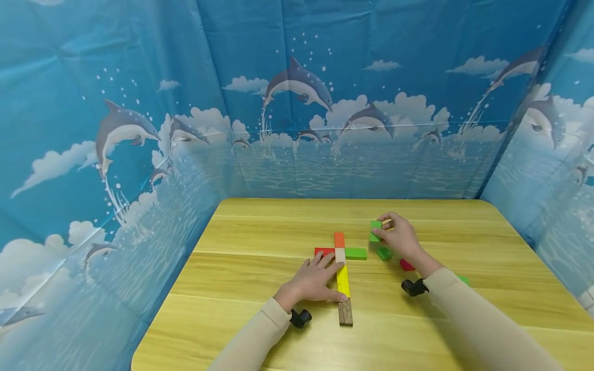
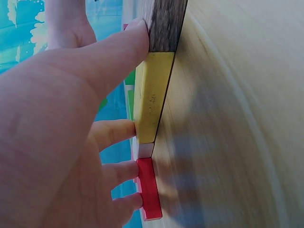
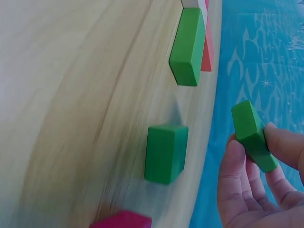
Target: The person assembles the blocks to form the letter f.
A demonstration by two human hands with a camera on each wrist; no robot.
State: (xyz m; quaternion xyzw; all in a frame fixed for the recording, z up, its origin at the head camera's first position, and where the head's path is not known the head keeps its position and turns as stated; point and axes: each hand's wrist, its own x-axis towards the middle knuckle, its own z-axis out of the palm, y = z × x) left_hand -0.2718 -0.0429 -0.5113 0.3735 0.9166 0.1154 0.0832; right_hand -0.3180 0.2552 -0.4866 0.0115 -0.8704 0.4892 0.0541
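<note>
My right hand (image 1: pixel 400 238) pinches a green block (image 3: pixel 251 135) between thumb and fingers, raised above the table. On the wood under it lies a second green block (image 3: pixel 165 154). My left hand (image 1: pixel 315 278) is spread over a cross of flat blocks. Its thumb rests where the yellow block (image 2: pixel 154 95) meets the dark brown block (image 2: pixel 166 23); the fingertips touch the yellow block and the red block (image 2: pixel 150 190). A white block (image 1: pixel 340 255) forms the centre of the cross, with an orange block (image 1: pixel 339 239) beyond it and a green block (image 1: pixel 356 253) to its right.
Near the right wrist lies a loose dark red block (image 1: pixel 407 265), and another green block (image 1: pixel 464 280) is partly hidden by the sleeve. A dolphin-print curtain (image 1: pixel 297 154) stands behind and beside the wooden table (image 1: pixel 260 226).
</note>
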